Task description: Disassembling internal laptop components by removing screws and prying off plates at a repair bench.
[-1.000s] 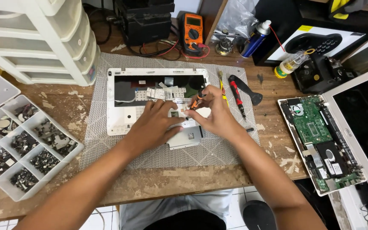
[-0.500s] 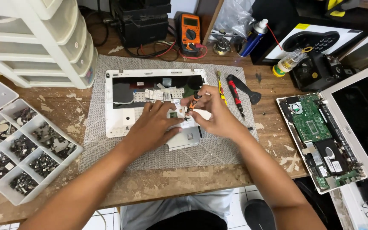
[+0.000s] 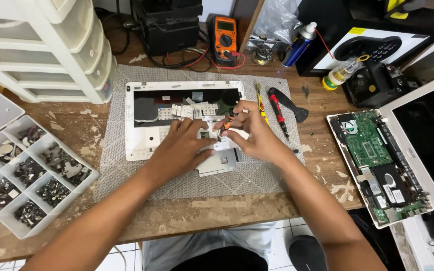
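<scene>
My right hand (image 3: 257,135) pinches a small screwdriver (image 3: 227,120), orange-and-black handle, fingers closed round it near the top. Its long axis runs steep, tip down and a bit toward me, onto the white laptop palmrest shell (image 3: 141,135). Can't see the tip itself or any screw under it. My left hand (image 3: 182,148) lies flat w/ fingers spread on the shell just left of the tip, pressing down, gripping nothing; its fingertips nearly meet the driver shaft. A small metal bracket plate (image 3: 222,161) sticks out under the shell's near edge, btwn my two wrists. So the work spot sits right below the right hand's grip, left hand the nearer brace.

Around: grey mesh mat (image 3: 237,180) under the shell. Two spare drivers, yellow (image 3: 261,103) and red-black (image 3: 278,111), lie lengthwise just right of my right hand. Orange multimeter (image 3: 225,37) stands far side, centre. Blue spray can (image 3: 297,45) w/ red straw next, then a clear bottle (image 3: 342,73) w/ yellow cap. White box w/ a black rounded picture (image 3: 367,50) far right. Open laptop base w/ green board (image 3: 367,145) at right. Clear compartment tray of screws (image 3: 31,175) at left.
</scene>
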